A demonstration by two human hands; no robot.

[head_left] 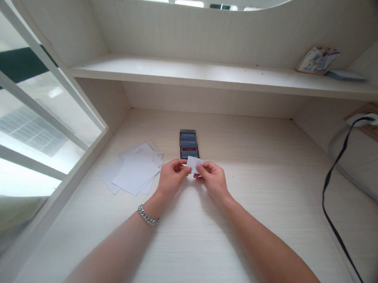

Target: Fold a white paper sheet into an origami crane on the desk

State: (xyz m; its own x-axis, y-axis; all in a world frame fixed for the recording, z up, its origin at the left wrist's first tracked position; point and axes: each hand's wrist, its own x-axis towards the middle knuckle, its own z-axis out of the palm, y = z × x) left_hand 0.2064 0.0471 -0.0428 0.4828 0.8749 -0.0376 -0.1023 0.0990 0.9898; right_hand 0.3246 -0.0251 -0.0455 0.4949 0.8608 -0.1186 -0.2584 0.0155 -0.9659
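Both my hands pinch a small white piece of paper (193, 163) just above the desk. My left hand (173, 173) grips its left edge between thumb and fingers, and a silver chain bracelet (147, 216) circles that wrist. On the paper's right edge, my right hand (213, 177) closes with thumb and fingertips. Whether the paper is folded I cannot tell. Right behind it lies a dark phone (189, 144) with a lit screen, its lower end partly covered by the paper. Several loose white sheets (138, 168) overlap in a pile left of my left hand.
A wooden shelf (193, 73) runs across the back, holding a printed box (318, 60) and a flat bluish item (346, 76) at the right. From a wall socket (369, 119) a black cable (327, 184) hangs down the right side. White rails (34, 102) border the left.
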